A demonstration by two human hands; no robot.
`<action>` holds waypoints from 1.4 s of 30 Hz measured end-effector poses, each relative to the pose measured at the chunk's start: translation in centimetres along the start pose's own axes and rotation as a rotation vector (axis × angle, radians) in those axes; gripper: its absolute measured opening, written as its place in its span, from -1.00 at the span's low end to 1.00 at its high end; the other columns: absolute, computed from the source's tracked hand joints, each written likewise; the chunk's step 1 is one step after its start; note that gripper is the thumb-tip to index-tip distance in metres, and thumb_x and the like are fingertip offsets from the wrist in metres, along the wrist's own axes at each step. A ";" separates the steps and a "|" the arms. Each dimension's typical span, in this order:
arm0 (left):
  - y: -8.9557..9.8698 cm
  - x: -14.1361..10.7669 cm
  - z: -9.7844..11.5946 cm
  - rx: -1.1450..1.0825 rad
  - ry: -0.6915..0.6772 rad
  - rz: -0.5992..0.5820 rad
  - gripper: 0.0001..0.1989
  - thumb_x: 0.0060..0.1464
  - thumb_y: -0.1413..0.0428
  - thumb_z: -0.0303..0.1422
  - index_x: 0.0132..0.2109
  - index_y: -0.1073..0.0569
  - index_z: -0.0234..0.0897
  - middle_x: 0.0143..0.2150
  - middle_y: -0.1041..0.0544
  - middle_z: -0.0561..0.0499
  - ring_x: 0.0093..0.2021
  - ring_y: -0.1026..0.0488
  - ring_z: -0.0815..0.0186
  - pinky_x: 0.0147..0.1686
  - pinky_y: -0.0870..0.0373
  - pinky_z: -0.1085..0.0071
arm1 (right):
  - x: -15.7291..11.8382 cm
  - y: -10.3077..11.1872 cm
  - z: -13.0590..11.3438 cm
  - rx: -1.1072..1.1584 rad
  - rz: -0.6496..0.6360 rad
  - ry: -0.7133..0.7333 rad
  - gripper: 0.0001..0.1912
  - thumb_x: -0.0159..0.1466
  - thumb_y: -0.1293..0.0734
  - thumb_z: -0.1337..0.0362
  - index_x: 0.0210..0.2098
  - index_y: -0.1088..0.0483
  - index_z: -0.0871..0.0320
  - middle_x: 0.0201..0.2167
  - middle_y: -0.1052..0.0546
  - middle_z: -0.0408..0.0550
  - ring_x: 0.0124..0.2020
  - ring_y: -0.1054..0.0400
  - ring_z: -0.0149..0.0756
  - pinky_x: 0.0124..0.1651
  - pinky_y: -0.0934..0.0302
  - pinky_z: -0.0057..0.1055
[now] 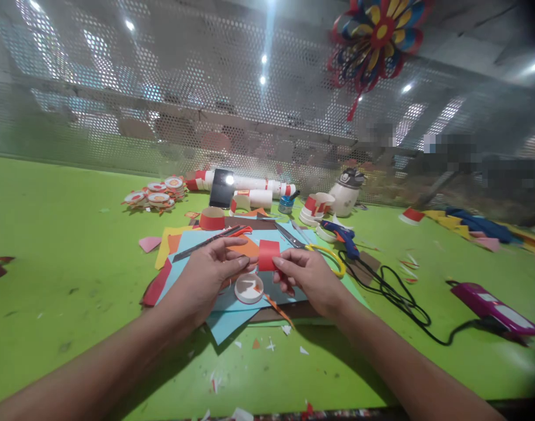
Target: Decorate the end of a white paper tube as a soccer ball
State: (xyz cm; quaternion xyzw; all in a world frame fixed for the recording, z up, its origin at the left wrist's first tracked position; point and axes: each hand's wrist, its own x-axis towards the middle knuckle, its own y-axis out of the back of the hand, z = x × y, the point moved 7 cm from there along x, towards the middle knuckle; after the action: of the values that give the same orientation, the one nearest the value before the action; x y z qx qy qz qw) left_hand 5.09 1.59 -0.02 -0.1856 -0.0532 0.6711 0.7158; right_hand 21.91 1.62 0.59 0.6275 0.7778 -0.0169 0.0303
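Note:
A small red paper piece (268, 255) is held upright over the blue paper sheets (232, 301). My right hand (309, 275) pinches its right side between thumb and fingers. My left hand (212, 269) is at its left, thumb and fingertips closed near the paper's edge; what they hold there is too small to make out. Just below the hands lies a round white lid (248, 289) with scraps in it. Scissors with yellow handles (337, 260) lie beside my right hand. Scissors with orange handles (241, 232) lie behind my left hand.
Behind the papers are a red paper ring (211, 219), a phone (222, 188), white paper tubes (249, 184), a blue glue jar (286, 204) and a white pot (346, 196). At right are a glue gun (344, 235), its black cable and a magenta device (493, 307). Decorated discs (157, 196) sit left.

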 end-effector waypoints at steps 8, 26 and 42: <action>-0.4 -0.7 1.2 0.149 -0.224 0.053 -0.78 -0.21 -0.37 -0.37 -0.35 -0.56 -0.33 -0.42 -0.62 0.02 -0.38 -0.54 0.33 -0.33 -0.44 0.45 | -0.1 -1.3 0.6 0.059 -0.075 0.004 -0.66 0.09 -0.48 0.06 -0.49 -0.43 0.24 -0.61 -0.50 -0.16 -0.66 -0.30 -0.51 -0.58 -0.19 -0.53; -0.7 -0.8 1.7 0.265 -0.347 0.021 -0.89 -0.09 -0.30 -0.40 -0.35 -0.56 -0.31 -0.40 -0.62 0.04 -0.37 -0.53 0.36 -0.30 -0.45 0.47 | -0.3 -2.3 0.7 0.330 -0.257 -0.074 -0.75 0.13 -0.48 0.21 -0.50 -0.48 0.29 -0.60 -0.54 -0.09 -0.67 -0.35 -0.51 -0.60 -0.27 -0.59; -1.0 -1.4 2.0 0.354 -0.415 0.010 -0.94 -0.09 -0.29 -0.42 -0.39 -0.57 -0.29 -0.44 -0.62 0.07 -0.39 -0.53 0.38 -0.32 -0.45 0.51 | -0.6 -2.7 0.5 0.313 -0.257 -0.027 -0.73 0.15 -0.48 0.17 -0.47 -0.46 0.28 -0.59 -0.53 -0.09 -0.62 -0.38 -0.47 -0.56 -0.29 -0.55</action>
State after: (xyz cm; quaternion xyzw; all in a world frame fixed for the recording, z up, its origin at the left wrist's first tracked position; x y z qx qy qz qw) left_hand 5.24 0.57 2.40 0.0837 -0.0797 0.6971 0.7076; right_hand 19.44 0.46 0.08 0.5197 0.8390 -0.1500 -0.0595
